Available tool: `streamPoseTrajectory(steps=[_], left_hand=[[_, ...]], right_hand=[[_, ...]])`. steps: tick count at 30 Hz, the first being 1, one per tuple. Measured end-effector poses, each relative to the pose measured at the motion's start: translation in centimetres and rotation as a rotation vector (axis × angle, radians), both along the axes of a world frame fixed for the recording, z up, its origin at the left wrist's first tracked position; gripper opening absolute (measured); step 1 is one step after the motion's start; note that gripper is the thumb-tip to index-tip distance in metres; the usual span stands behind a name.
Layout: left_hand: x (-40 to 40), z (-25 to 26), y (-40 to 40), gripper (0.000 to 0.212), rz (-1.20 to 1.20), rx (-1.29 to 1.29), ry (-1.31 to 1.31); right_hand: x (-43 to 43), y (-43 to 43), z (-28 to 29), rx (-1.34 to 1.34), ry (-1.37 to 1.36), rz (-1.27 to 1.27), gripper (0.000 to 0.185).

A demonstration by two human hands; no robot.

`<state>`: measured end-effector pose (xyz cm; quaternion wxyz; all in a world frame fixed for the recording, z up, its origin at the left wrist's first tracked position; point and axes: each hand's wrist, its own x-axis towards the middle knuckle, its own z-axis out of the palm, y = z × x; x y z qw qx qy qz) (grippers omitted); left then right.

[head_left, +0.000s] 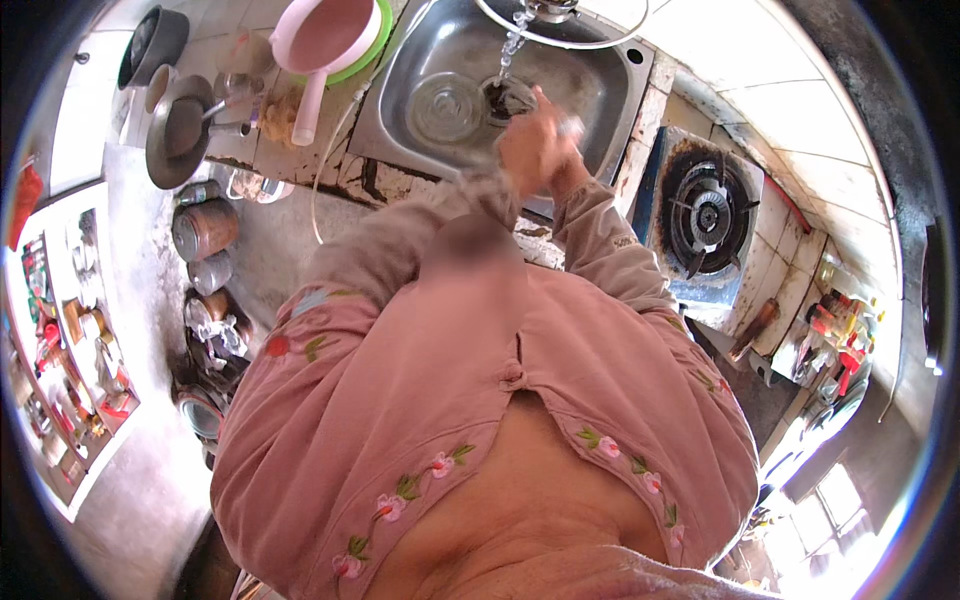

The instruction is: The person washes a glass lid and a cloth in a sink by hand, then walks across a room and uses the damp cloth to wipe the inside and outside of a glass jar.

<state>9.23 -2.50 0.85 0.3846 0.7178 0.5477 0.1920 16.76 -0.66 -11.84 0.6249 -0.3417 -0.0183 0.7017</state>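
Observation:
My left hand (523, 148) and my right hand (568, 161) are close together and overlap over the right part of a steel sink (600, 150). Both are blurred by motion. Fingers reach to the edge of a small round vessel (506, 101), into which or beside which water (513, 51) runs from above. A pale blurred patch shows at my right hand; what it is cannot be told. How each hand grips is hidden by the overlap. Left of the vessel, a round clear glass dish or lid (448, 107) lies on the sink's bottom.
A pink plastic dipper (322, 34) rests over a green basin (381, 34) left of the sink. Beyond it are a wok (176, 142) and a dark pot (154, 46). A thin white hose (328, 154) hangs over the counter edge. A gas stove (705, 214) stands at right.

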Motion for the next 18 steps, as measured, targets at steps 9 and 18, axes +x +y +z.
streamPoseTrajectory(steps=[9, 18], left_hand=[[-9.1, -8.1, 13.2, 0.031, 0.512, 0.35, -0.099], [-5.7, -9.0, 9.3, 0.014, 0.063, 0.237, -0.195]], right_hand=[[1.5, 1.9, 3.2, -0.425, -0.076, 0.151, 0.051], [1.1, -0.3, 2.6, -0.765, -0.02, 0.175, 0.06]])
